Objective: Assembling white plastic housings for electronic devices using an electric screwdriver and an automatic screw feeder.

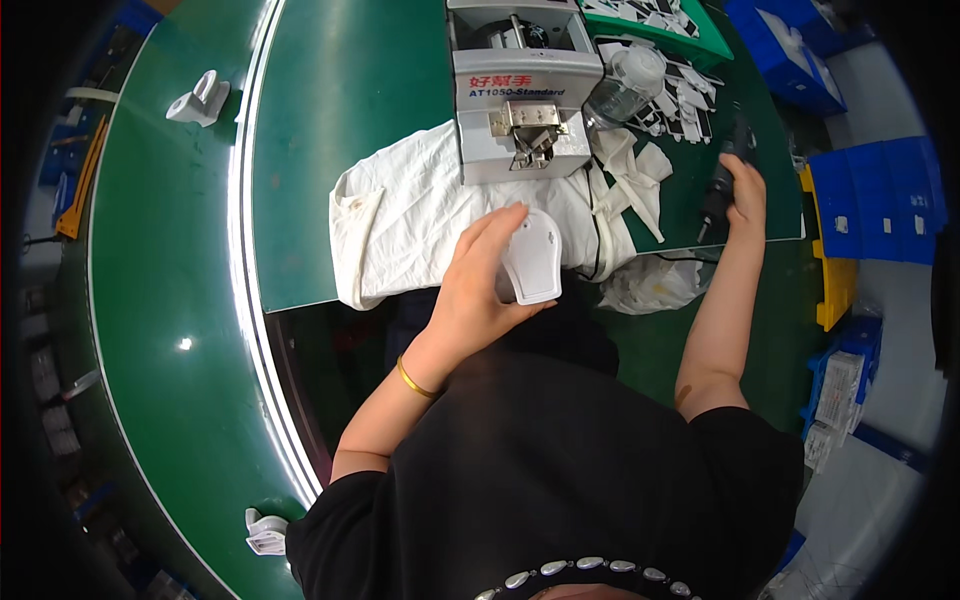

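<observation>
My left hand is closed around a white plastic housing, gripping it by its sides above the table's near edge. One end of this part is rounded, the other narrower, and a shallow recess faces up. To the right, my right hand wraps around a dark electric screwdriver, its bit pointing toward me. Beyond the housing stands a grey boxy machine with a metal fitting on its front. White cloth lies under and beside that machine.
A green conveyor belt runs along the left, carrying a white part far off and another white part nearer me. A clear plastic jar, loose flat pieces, and a green bin stand back right. Blue bins line the right.
</observation>
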